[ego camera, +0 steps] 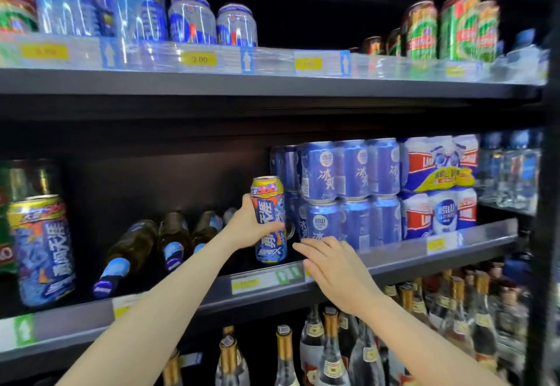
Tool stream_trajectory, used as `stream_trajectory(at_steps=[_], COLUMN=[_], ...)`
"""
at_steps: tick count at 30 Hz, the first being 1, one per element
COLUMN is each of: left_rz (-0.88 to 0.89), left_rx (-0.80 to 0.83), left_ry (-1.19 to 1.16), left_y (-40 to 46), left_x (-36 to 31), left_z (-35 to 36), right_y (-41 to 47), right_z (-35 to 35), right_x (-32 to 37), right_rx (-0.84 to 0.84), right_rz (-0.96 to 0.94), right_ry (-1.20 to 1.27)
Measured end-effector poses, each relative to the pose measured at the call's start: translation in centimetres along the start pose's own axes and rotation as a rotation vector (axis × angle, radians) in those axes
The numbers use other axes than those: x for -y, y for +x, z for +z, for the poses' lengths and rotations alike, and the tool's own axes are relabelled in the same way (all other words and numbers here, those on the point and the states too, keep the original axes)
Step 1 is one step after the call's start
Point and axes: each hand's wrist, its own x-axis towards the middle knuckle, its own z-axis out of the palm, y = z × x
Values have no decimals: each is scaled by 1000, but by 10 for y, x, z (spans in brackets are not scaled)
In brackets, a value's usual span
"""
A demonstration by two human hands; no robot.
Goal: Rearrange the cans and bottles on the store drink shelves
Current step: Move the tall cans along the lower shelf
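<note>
- My left hand (251, 228) is wrapping its fingers (274, 228) round the tall blue-and-orange can (269, 219), gripping it at mid-height; it is standing upright on the middle shelf (394, 260), just left of the stacked blue can packs (348, 191).
- My right hand (333, 267) is hovering open, fingers straight and loosely spread, holding nothing, just in front of the shelf edge beside the can's base.
- I am judging that the step is seating this can: I should be keeping it vertical, label facing out, and sliding it snug against the packs without knocking them, the free hand steadying the stack.
- I am counting one can in hand and one matching tall can (41, 249) far left.
- Three brown bottles (133, 252) are lying tipped between them, perhaps a fourth behind.
- Two blue packs are stacked, with two white wrapped packs (439, 185) stacked beside them.
</note>
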Motion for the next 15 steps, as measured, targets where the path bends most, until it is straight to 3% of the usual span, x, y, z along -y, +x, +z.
stream_trajectory(at_steps=[11, 15], left_rz=[-59, -71], left_rx=[-82, -79], left_ry=[97, 102], left_y=[-31, -37], left_x=[34, 44], left_z=[-67, -85], right_y=[64, 101], right_z=[-9, 5], right_x=[29, 31], right_rx=[-48, 44], right_rz=[-93, -80], right_ry=[184, 240])
